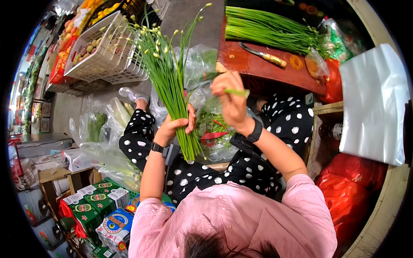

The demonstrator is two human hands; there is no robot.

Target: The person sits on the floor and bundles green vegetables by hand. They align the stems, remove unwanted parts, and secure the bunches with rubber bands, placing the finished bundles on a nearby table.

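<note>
My left hand (172,126) is wrapped around the lower part of a bunch of flowering garlic chives (172,93). The pale buds point away from me, and the cut ends hang over my lap. To the right, my right hand (230,100) is raised and slightly blurred, pinching a short green stem piece (238,92). Below and between both hands, loose green scraps (208,121) and a red strip (213,135) lie on clear plastic. Tied chive bundles (267,30) rest on a red wooden tabletop (238,61), near a curved knife (263,55) and yellow rubber bands (295,61).
A white plastic crate (109,58) of fruit stands at the upper left. Bagged vegetables (96,125) lie beside my left leg, with beer packs (96,200) nearer me. Plastic sheets (371,106) and red bags (345,190) are on my right.
</note>
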